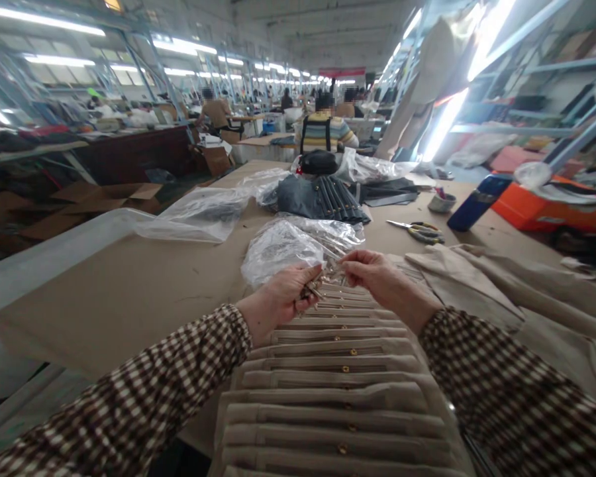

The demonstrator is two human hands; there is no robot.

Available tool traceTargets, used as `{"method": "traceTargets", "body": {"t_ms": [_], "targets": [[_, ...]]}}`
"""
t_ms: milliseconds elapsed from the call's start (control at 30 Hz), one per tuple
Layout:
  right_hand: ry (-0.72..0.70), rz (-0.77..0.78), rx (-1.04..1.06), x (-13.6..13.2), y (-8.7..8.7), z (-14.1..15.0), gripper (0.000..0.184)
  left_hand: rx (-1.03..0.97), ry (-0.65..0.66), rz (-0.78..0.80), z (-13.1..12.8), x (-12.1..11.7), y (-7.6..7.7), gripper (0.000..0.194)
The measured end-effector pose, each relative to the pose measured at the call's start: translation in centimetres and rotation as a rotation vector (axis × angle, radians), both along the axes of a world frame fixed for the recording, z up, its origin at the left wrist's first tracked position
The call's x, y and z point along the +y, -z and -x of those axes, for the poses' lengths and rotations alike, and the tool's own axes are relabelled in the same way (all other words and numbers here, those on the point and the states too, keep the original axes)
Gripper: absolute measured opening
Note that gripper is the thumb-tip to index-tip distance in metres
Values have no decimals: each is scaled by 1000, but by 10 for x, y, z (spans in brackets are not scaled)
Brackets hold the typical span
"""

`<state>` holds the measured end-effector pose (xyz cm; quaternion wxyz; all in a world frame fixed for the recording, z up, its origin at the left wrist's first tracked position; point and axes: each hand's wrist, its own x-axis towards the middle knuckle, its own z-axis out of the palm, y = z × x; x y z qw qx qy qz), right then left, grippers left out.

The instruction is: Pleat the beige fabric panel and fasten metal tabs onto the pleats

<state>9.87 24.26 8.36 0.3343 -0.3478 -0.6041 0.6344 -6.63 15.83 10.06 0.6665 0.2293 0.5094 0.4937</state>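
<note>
My left hand point(284, 295) is closed round several small, thin metal pieces point(314, 290) that stick out between the fingers. Close beside it, my right hand point(370, 271) is pinched at the edge of a clear plastic bag point(283, 248); what its fingertips hold is too small to make out. Both hands are above the far end of a long row of overlapping beige fabric pieces point(328, 401), which runs toward me. Small gold-coloured metal fittings point(353, 352) show along the middle of the row.
Behind the bag lies a stack of dark fabric pieces point(322, 199). Yellow-handled scissors point(420, 231), a small cup point(442, 201), a blue phone point(479, 202) and an orange box point(551, 205) stand at the right. Beige cloth point(516, 285) lies near my right arm. A person point(325, 132) sits beyond the table point(144, 291).
</note>
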Motion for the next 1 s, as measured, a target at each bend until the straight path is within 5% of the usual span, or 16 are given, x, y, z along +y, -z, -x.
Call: {"method": "traceTargets", "body": {"t_ms": [367, 433, 600, 700, 867, 1000], "targets": [[31, -65, 51, 3, 2, 5, 27, 213, 186, -115, -6, 23, -2, 25], [34, -211, -93, 11, 3, 1, 23, 233, 186, -114, -5, 27, -3, 22], [-49, -903, -568, 21, 1, -10, 16, 180, 228, -77, 3, 35, -2, 16], [-86, -1062, -651, 19, 0, -12, 20, 152, 275, -61, 7, 35, 0, 16], [-121, -1042, -618, 11, 4, -13, 21, 332, 278, -14, 5, 32, -3, 19], [-125, -804, -595, 17, 13, -13, 26, 546, 222, 6, 4, 34, -3, 20]]}}
